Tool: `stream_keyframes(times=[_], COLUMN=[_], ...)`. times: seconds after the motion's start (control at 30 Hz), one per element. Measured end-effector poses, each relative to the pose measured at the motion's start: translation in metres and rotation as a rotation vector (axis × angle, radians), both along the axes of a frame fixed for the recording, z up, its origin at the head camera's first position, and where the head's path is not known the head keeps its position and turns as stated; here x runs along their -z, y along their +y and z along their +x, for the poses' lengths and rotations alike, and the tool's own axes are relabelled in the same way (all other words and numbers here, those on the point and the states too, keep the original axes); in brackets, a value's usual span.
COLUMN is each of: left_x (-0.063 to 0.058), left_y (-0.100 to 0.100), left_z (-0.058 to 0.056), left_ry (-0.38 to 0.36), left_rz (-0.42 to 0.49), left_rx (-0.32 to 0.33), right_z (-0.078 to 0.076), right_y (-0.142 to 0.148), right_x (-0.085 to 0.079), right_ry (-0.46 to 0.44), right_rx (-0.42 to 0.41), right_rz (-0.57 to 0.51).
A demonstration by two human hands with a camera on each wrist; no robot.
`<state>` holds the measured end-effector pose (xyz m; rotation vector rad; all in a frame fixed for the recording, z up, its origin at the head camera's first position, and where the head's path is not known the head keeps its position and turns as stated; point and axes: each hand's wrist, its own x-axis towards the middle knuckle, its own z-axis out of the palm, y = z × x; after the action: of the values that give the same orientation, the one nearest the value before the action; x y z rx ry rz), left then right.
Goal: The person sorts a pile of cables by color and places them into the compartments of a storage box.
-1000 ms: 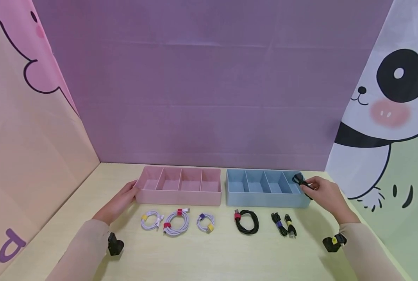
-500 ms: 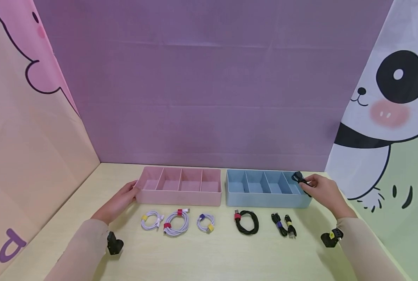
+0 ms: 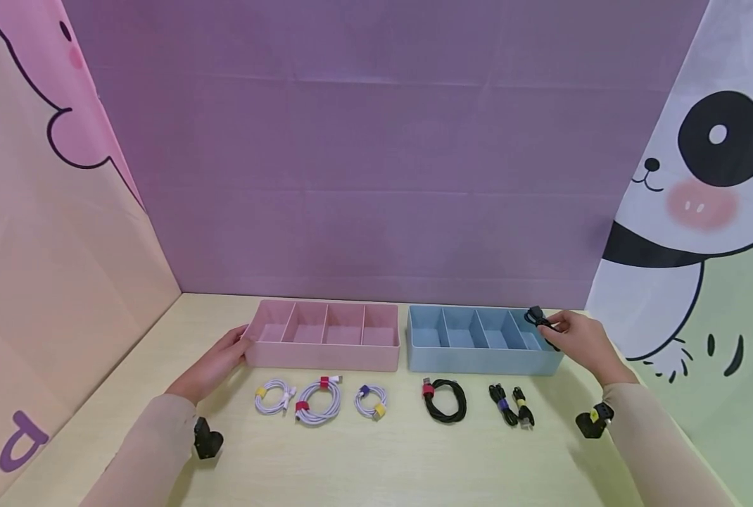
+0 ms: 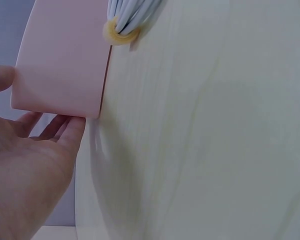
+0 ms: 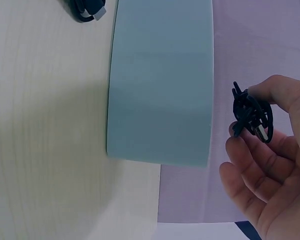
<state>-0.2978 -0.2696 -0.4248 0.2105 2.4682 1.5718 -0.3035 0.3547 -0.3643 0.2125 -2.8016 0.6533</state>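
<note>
My right hand point(image 3: 584, 343) pinches a small coiled black cable point(image 5: 252, 114) between thumb and fingertips. It holds the cable over the right end compartment of the blue divided box point(image 3: 484, 361); in the right wrist view a metal plug shows at the coil. At the other side, my left hand point(image 3: 214, 360) grips the left end of the pink divided box point(image 3: 322, 357). In the left wrist view the thumb point(image 4: 1, 79) is at the box's upper edge and the other fingers lie against its end wall.
In front of the pink box lie white coiled cables point(image 3: 317, 407) with coloured ties. Before the blue box are a larger black coil point(image 3: 463, 403) with a red tie and two small black bundles point(image 3: 503, 405). A purple backdrop point(image 3: 376, 176) stands behind the table point(image 3: 351, 465).
The right hand has risen slightly and shifted a little left with the black cable. The left hand stays at the pink box.
</note>
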Motion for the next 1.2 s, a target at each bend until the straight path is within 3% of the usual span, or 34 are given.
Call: stream_keyframes(times=[0.43,1.2], left_x=[0.0,-0.001], left_y=[0.0,0.0], left_z=[0.001,0.001], left_ry=[-0.036,-0.023], left_rz=[-0.011,-0.005], left_rx=[-0.022,-0.017], right_z=[-0.007,-0.012], right_y=[-0.004,-0.001], right_x=[0.001,-0.001], right_ry=[-0.053,-0.037], right_rx=[0.003,0.003], right_rz=[0.009,0.036])
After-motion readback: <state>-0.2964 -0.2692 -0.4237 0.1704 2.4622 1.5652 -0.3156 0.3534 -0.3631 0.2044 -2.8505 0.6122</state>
